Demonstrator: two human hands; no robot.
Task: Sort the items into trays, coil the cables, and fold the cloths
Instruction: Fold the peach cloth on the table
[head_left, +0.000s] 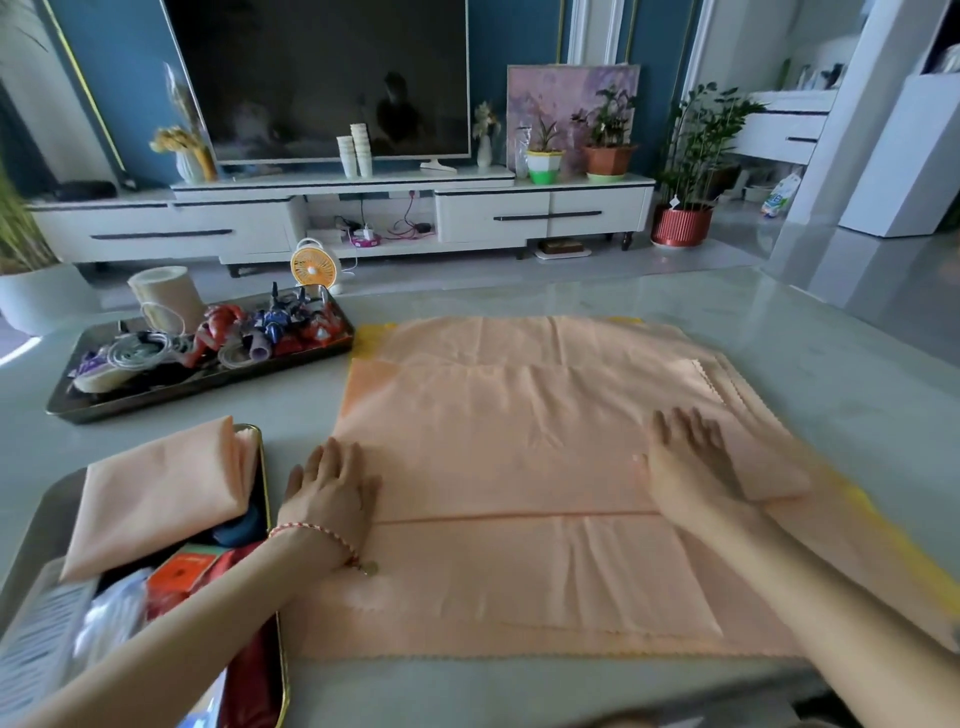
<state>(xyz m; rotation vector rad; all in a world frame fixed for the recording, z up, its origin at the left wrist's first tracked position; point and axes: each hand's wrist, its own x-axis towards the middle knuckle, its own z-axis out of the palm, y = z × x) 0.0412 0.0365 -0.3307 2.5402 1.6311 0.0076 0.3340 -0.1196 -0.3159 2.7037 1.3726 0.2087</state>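
1. Peach cloth (519, 441) lies spread on the grey table (779, 312) in several layers. A fold line runs across it near the person, and a flap on the right side is turned over.
2. Left hand (332, 488) lies flat on the cloth's left edge, fingers straight, nothing gripped. I think it pins the fabric so it does not slide on the smooth top.
3. Right hand (691, 457) is also flat, fingers spread, pressing on the turned flap; it looks a bit blurred. Prob. it smooths the crease. The two hands are well apart, one at each side.
4. Folded cloth (156, 493) of the same colour sits on the near tray (265, 467), on top of other items (red & orange packets etc.), just beside the left hand.
5. Far tray (208, 382) holds coiled cables (137, 351) and toy figures (280, 322), w/ a beige roll (166, 291) at its back. So sorting & coiling seem done, as far as I can judge.
6. Step in hand: folding this cloth. Next move prob. needs pinching one edge and bringing it over w/ layers kept aligned, because thin fabric shifts easily.
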